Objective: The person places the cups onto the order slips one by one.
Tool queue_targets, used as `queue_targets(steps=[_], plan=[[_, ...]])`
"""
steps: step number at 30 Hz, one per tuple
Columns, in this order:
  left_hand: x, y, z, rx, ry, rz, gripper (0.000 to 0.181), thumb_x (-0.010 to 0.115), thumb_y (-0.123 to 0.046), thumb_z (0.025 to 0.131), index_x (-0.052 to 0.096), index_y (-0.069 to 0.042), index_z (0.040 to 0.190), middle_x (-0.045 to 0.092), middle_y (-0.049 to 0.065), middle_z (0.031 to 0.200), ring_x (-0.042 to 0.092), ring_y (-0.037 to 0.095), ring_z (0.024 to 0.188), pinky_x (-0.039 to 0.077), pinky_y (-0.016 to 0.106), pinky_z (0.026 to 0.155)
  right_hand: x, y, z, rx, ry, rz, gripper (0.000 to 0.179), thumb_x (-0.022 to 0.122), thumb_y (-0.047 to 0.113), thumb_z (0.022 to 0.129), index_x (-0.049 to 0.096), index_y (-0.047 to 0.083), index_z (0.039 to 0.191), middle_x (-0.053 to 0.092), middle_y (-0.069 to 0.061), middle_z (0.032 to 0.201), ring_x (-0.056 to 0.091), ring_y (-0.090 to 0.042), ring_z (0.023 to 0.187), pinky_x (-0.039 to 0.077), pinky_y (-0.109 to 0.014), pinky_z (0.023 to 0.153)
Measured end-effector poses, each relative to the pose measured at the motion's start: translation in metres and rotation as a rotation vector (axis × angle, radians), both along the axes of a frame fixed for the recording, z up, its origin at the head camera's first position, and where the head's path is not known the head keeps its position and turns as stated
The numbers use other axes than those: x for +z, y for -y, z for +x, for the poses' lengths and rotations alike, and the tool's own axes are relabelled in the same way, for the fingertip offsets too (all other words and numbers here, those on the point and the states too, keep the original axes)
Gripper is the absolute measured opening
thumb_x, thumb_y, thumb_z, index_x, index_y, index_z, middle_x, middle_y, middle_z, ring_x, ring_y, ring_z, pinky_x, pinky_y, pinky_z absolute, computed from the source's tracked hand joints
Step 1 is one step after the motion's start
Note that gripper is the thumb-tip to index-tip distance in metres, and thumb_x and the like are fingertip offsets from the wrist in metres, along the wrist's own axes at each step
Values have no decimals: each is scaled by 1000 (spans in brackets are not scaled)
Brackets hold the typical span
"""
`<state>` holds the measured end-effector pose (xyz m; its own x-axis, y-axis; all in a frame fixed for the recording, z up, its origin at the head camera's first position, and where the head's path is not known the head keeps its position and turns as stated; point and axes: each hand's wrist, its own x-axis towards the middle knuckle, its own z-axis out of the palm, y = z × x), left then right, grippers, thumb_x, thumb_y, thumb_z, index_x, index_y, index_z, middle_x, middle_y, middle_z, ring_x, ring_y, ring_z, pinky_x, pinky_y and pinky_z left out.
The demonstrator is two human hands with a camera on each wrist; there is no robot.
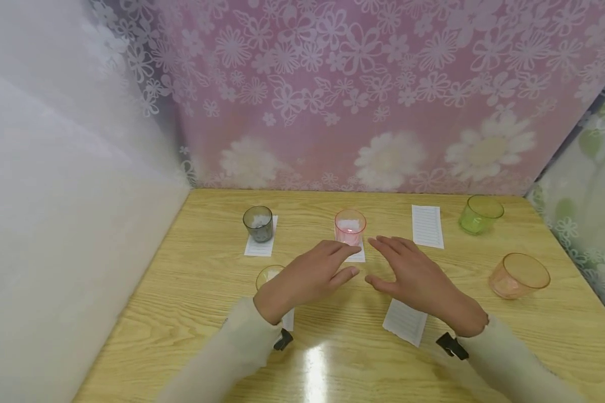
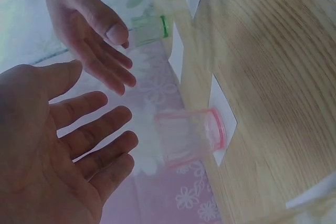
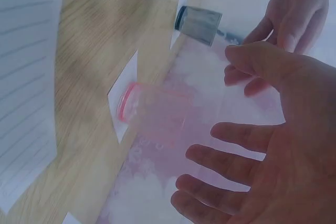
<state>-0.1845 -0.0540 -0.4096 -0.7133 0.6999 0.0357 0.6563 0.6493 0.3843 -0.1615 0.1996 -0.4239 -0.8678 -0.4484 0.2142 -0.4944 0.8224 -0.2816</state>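
Observation:
Both hands hover over the middle of the table with nothing in them, fingertips facing each other across a small gap. The left hand (image 1: 312,274) has loosely extended fingers and a raised thumb; its palm shows in the left wrist view. The right hand (image 1: 415,277) mirrors it, fingers spread. Just beyond the fingertips stands a pink clear cup (image 1: 350,225) with white material inside, upright on a lined paper slip (image 1: 357,257). Partly behind the left hand is a yellow clear cup (image 1: 269,272). A lined slip (image 1: 405,322) lies below the right hand.
A grey cup (image 1: 259,226) with white contents stands on a slip (image 1: 254,249) at the back left. At the right are a green cup (image 1: 479,215) and an orange cup (image 1: 516,278). Another slip (image 1: 427,226) lies at the back. A flowered curtain (image 1: 333,112) borders the table (image 1: 191,313).

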Motion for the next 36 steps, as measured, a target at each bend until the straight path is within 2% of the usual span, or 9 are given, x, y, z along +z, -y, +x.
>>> queue_targets(steps=[4,10,14,20,26,32,36], plan=[[-6,-13,-2,-35,-34,-44,51,49,-37,118,49,-14,163,58,5,158,52,22,151,47,37,124,1,-16,1,-31,12,-12,72,84,33,97,56,2,156,59,-26,155,53,-52,142,55,-70,104],[-15,-30,-3,-50,-12,-96,51,49,-37,118,48,-15,164,57,1,161,50,17,153,45,33,125,5,-38,0,-93,70,-27,73,82,36,99,53,4,159,57,-28,156,52,-54,141,51,-72,107],[-19,-39,-3,-62,10,-97,52,50,-37,118,48,-16,165,55,1,165,48,17,156,43,33,127,6,-53,-1,-133,87,-20,78,81,39,100,48,3,162,56,-30,156,51,-57,141,48,-74,108],[-29,-53,-5,-105,-22,-75,50,54,-33,117,50,-15,163,58,1,162,52,17,152,43,30,126,7,-80,-4,-191,105,3,84,80,40,101,43,-1,164,52,-37,156,46,-63,140,43,-80,108],[-41,-64,-7,-144,31,-53,50,56,-29,116,49,-15,164,56,2,163,52,17,153,42,28,127,6,-109,-5,-251,69,37,83,79,42,101,45,-6,160,52,-41,152,45,-67,135,42,-84,103],[-49,-72,-9,-183,41,-88,52,56,-30,116,47,-14,164,53,0,166,46,16,157,36,25,129,4,-135,-5,-293,44,33,82,77,43,102,47,-11,156,52,-43,149,45,-68,132,38,-81,106],[-56,-77,-10,-199,70,-113,61,62,-36,113,44,-14,167,47,-2,171,39,15,161,31,24,131,4,-151,-4,-316,41,35,84,76,45,103,47,-14,154,50,-46,147,46,-68,131,35,-80,107]])
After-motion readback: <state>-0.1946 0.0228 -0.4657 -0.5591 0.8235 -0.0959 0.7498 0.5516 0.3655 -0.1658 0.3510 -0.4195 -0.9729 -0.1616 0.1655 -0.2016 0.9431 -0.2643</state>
